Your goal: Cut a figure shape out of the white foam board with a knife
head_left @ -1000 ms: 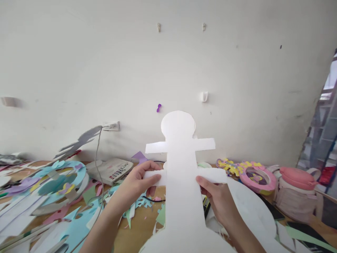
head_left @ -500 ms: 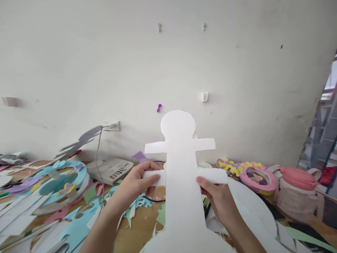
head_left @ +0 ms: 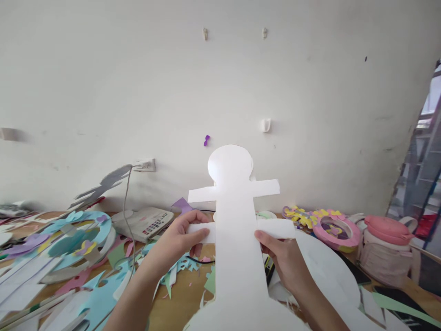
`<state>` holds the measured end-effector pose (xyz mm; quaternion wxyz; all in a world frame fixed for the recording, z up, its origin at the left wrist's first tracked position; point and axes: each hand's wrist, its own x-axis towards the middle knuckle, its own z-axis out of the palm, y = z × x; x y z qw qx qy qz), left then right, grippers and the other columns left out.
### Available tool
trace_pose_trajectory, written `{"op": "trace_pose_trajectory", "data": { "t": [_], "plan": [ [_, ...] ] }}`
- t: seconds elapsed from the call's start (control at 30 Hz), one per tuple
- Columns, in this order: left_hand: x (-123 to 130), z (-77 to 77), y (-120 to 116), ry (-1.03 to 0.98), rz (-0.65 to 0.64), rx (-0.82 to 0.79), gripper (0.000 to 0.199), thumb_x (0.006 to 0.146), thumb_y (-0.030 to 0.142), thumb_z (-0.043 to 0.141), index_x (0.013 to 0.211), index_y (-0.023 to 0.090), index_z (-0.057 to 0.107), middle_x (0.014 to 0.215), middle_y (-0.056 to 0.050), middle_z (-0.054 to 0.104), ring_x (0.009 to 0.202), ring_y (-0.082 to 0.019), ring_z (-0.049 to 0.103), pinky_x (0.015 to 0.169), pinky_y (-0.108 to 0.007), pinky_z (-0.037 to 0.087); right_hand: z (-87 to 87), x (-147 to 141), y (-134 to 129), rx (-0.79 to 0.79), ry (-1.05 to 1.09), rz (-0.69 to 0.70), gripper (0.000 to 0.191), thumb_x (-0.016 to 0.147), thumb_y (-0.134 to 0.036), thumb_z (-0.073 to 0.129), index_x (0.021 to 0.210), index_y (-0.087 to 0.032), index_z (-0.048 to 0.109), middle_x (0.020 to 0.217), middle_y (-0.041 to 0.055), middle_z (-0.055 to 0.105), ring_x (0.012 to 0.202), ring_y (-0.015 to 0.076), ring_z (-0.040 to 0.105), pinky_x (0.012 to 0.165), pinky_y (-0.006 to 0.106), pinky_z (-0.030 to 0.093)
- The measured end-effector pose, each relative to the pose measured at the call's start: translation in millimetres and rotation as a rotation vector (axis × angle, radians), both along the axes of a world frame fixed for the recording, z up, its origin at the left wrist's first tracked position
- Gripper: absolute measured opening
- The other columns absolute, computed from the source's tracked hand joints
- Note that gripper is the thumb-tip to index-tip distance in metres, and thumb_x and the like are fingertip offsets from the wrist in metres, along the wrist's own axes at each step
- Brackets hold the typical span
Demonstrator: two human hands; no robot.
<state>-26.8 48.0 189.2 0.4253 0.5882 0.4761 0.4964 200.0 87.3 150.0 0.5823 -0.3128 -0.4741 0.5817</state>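
Note:
A large white cardboard cutout (head_left: 236, 248) stands upright in front of me, with a rounded top, a long neck and a wide base running out of view at the bottom. Two pairs of flat white strips stick out from its sides. My left hand (head_left: 188, 233) pinches the lower left strip (head_left: 208, 233) between thumb and fingers. On the other side, my right hand (head_left: 277, 250) grips the lower right strip (head_left: 277, 227) close to the neck, thumb in front. The upper left strip (head_left: 202, 194) and upper right strip (head_left: 266, 187) are untouched.
Coloured paper scraps (head_left: 103, 289) litter the wooden table (head_left: 175, 310) on the left, near a grey keypad device (head_left: 146, 223) and a hanging cable (head_left: 126, 202). At right are a pink ring (head_left: 353, 234) with paper flowers, a pink-lidded container (head_left: 386, 248) and a white disc (head_left: 327, 266).
The cutout and both hands stay almost in place, with the same hold on the lower strips. The view has shifted slightly, and the cutout's top looks brighter.

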Motion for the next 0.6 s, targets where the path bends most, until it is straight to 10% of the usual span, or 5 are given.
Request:
{"op": "trace_pose_trajectory", "data": {
  "t": [0.6],
  "plan": [
    [21.0,-1.0,2.7,-0.079,0.188,-0.001,0.038,0.058,0.038,0.08,0.077,0.022,0.051,0.052,0.011,0.053,0.041,-0.007,0.048,0.044,-0.017,0.032,0.0,-4.0,0.3,-0.039,0.023,-0.025,0.027,0.058,-0.037,0.089,0.07,-0.018,0.075,0.07,0.0036,0.073,0.06,0.016,0.061,0.053,0.024,0.052]
  ]
}}
